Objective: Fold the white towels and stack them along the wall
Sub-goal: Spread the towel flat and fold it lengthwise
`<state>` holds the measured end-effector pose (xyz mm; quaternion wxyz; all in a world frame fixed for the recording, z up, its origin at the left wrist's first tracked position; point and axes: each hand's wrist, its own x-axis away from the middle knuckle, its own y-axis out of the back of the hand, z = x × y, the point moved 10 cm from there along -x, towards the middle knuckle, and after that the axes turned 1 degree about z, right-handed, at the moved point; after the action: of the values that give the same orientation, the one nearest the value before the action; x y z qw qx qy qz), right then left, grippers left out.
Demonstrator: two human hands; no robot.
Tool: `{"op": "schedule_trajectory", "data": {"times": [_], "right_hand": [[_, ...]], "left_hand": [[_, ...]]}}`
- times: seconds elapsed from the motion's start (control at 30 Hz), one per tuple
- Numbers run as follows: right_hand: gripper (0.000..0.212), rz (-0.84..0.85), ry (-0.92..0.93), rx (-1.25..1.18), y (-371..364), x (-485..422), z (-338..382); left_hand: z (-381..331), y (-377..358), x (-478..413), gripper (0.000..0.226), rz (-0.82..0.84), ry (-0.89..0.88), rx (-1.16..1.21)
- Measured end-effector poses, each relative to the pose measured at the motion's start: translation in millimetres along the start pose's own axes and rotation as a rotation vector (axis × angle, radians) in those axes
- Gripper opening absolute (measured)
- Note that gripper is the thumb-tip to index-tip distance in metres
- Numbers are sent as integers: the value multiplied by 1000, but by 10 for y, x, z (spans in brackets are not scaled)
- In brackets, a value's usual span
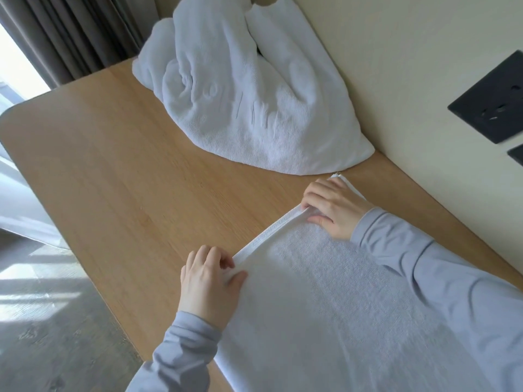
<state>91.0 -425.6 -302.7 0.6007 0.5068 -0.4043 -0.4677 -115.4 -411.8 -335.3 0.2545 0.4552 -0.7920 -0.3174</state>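
A white towel [334, 301] lies spread flat on the wooden table [119, 176] in front of me, its hemmed far edge running diagonally between my hands. My left hand [210, 284] pinches the near-left corner of that hem, thumb on top. My right hand [331, 206] grips the far-right end of the hem, close to the wall. A heap of crumpled white towels [243, 91] rests at the far end of the table against the wall [396, 66], apart from both hands.
Two black wall plates [492, 100] sit on the wall at the right. Grey curtains [70, 32] hang behind the table's far left corner. The table's left edge drops to a grey floor [42, 321].
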Motion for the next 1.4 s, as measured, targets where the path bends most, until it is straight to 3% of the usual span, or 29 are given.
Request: {"op": "schedule_trajectory", "data": {"times": [0.07,0.17,0.27,0.6,0.8,0.9,1.03,1.27,1.4], "right_hand": [[20,92,-24,-11,-58,-38,-78],[24,222,-42,-19,-178,-76,-178],[21,243,-97,11,-176,-65,-357],[32,-84,-61,202,37,-36,-363],[53,-202,-122,124,165,-49,-431],[53,-287,-211,22,158,54,-440],[40,-223,-312,-41,64,21,-585],[44,61,-496,-147,-174,-111,-871],[52,-283,-772,-360,-73,227,-1015]], "left_hand": [[-44,-46,-31,39,65,-34,39],[27,-39,-29,24,82,-17,81],[-11,8,6,18,28,-139,61],[-2,113,109,58,-106,-211,-16],[-29,231,139,43,-216,-296,-135],[48,222,143,51,-215,-236,-225],[52,224,42,49,-166,-206,-253],[112,238,-57,59,-97,-185,-291],[152,318,-48,66,-158,-183,-321]]}}
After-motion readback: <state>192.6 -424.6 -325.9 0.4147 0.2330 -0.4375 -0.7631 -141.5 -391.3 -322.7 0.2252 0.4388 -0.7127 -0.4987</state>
